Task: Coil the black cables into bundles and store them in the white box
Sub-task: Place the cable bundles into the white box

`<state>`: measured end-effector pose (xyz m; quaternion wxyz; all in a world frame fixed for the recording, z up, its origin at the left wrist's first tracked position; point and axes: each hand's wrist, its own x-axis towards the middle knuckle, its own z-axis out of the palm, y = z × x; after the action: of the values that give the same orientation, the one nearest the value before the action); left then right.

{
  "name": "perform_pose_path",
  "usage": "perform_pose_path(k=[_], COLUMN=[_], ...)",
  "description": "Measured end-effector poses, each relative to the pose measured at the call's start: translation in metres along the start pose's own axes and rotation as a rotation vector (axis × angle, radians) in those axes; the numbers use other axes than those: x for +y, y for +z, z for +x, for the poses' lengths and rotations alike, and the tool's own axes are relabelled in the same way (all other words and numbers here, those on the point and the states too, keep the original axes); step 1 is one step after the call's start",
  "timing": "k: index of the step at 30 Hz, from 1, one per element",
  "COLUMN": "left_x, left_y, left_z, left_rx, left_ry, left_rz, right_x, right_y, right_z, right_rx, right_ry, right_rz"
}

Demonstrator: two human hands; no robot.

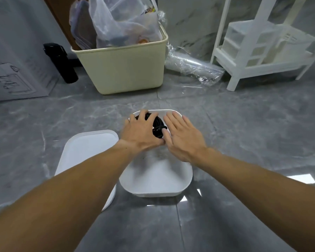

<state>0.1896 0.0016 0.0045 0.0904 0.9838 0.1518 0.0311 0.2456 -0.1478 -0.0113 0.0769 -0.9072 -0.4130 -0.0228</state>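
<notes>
Coiled black cable bundle (157, 127) sits at the far end of the open white box (155, 176) on the floor, left hand (141, 131) curled over it gripping, right hand (181, 136) flat and open with fingers straight just beside it, lid (87, 148) lying to the left. Looks light but springy, so I'd hold across the wrapped waist. Hands hide most of the coil; can't tell if other bundles lie beneath.

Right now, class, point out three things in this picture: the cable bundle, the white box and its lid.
cable bundle (157, 130): head view, on the black coils showing between the hands.
white box (160, 186): head view, on its near wall.
lid (87, 148): head view, on its bare top.
</notes>
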Motion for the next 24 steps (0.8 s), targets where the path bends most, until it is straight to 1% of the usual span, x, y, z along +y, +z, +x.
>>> perform_pose_path(k=[5,8,11,14,18,20,24], left_x=[0.003,-0.001,-0.006,-0.01,-0.011,-0.01,-0.015], left_y=[0.012,0.022,0.031,0.04,0.044,0.043,0.032], left_z=[0.012,0.011,0.01,0.01,0.01,0.01,0.006], left_rx=[-0.076,-0.101,-0.086,-0.06,0.05,0.04,-0.018], left_ry=[-0.017,-0.025,-0.011,-0.003,0.026,0.035,0.056], left_rz=[-0.01,0.036,0.085,0.069,0.102,0.135,0.127], right_x=[0.004,0.004,0.006,0.007,0.006,0.005,0.003], right_y=[0.006,0.007,0.008,0.009,0.01,0.01,0.008], right_z=[0.002,0.003,0.003,0.003,0.004,0.004,0.005], right_rx=[-0.007,-0.017,-0.046,-0.059,-0.058,-0.063,-0.088], right_ry=[0.004,-0.011,-0.009,-0.009,-0.002,0.001,0.022], right_rz=[0.031,0.022,0.02,0.018,0.012,0.003,0.004])
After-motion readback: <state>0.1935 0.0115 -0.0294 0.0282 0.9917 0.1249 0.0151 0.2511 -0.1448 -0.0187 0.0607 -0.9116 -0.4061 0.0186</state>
